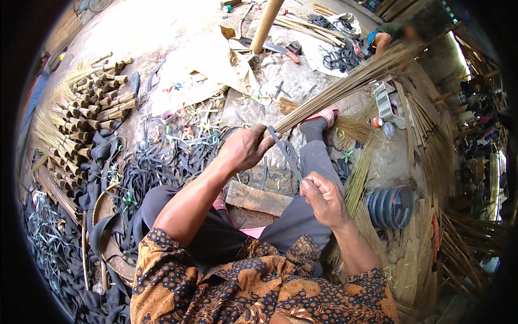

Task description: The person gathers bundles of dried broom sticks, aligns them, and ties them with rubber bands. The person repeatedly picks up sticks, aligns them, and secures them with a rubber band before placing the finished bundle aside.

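Observation:
My left hand [245,148] is wrapped round the near end of a long bundle of thin broom sticks [334,92], which slants up to the far right. A dark rubber strip [291,156] passes round the bundle just beyond that hand. Its other end runs to my right hand [325,201], which is closed on it. Between bundle and right hand the strip looks stretched, with a loose curl of it beside. A wooden board [259,198] lies on the ground between my legs.
Tied stick bundles [100,102] are piled at the left. Black rubber strips [156,173] cover the ground near my left knee, beside a round woven tray [102,208]. A knife [275,49] lies ahead near a wooden post [265,27]. A clear plastic jug [391,208] and a grey crate [389,105] are at right. Another person [386,38] sits far right.

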A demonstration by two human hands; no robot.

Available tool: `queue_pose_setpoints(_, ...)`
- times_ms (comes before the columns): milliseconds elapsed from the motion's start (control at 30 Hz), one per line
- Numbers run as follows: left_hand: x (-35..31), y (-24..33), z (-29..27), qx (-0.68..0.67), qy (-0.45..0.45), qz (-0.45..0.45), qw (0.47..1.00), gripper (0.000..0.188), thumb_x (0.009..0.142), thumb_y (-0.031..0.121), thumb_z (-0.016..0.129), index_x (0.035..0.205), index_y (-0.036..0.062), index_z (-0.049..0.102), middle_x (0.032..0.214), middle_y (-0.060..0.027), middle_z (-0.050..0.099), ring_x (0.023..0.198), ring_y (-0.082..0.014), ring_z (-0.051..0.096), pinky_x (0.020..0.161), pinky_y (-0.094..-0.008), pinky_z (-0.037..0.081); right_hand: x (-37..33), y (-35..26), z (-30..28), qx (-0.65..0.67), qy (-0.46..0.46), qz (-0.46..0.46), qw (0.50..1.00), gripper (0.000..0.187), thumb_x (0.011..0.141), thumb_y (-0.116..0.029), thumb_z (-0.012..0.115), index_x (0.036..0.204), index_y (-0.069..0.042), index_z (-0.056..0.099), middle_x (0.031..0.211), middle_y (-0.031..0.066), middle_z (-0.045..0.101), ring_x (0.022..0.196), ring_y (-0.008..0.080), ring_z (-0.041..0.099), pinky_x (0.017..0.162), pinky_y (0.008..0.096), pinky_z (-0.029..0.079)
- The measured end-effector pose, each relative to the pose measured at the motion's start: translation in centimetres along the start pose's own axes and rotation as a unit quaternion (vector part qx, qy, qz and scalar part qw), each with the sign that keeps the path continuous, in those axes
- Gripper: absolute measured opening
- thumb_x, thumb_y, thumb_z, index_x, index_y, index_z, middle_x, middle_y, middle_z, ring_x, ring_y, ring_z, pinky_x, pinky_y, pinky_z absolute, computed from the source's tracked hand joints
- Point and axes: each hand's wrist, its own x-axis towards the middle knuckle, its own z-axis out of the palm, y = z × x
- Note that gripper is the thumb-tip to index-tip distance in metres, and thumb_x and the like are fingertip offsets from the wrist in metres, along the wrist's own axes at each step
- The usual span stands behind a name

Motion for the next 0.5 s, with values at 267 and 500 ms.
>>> queue_pose_setpoints(267, -2.2, 3.8, -0.2, -0.515, -0.396, -0.038, 0.759, 0.044, 0.105, 0.041, 0.064, 0.113, -0.0029, 0.065, 0.084, -0.007, 0.07, 0.066, -0.0116, 0.065, 0.059, -0.0249, 0.055, 5.3, 4.1, -2.4, -0.128, 0.052, -0.234, 0.962, 0.01, 0.104, -0.012, 0.057, 0.1, -0.005, 0.063, 0.079, -0.0007, 0.056, 0.073, 0.0079, 0.055, 0.066, 0.0262, 0.047)
queue_pose_setpoints(500, -1.7, 2.7, 0.6, -0.27, -0.171, 0.012, 0.947, 0.038, 0.101, 0.04, 0.068, 0.107, 0.0028, 0.07, 0.077, -0.0091, 0.069, 0.065, -0.0186, 0.066, 0.061, -0.0337, 0.051, 5.9, -1.3, -3.9, -0.416, -0.022, -0.069, 0.907, 0.02, 0.096, -0.009, 0.069, 0.115, -0.004, 0.067, 0.102, 0.0183, 0.072, 0.093, 0.0353, 0.073, 0.076, 0.0427, 0.057)
